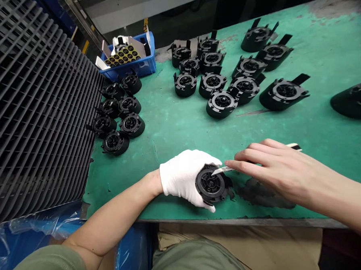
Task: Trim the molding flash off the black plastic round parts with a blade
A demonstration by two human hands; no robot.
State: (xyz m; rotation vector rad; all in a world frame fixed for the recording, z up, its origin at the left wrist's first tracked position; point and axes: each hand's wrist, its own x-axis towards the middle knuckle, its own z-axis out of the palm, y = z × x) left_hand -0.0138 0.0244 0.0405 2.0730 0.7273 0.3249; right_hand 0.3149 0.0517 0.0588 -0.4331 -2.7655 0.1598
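My left hand (182, 177), in a white glove, grips a round black plastic part (211, 186) by its side near the table's front edge. The ribbed, ring-shaped face of the part is turned up toward me. My bare right hand (266, 163) is closed around a utility knife (294, 147), whose handle sticks out behind the fingers. The knife's pale blade points left, and its tip is at the face of the black part. My palm hides most of the knife's handle.
Several similar black parts (221, 104) stand across the back of the green table (163, 122), and more (116, 143) are grouped at the left. A blue bin (146, 64) holds a sheet of round yellow-and-black stickers (124, 56). A dark grid rack (43, 103) rises along the left side.
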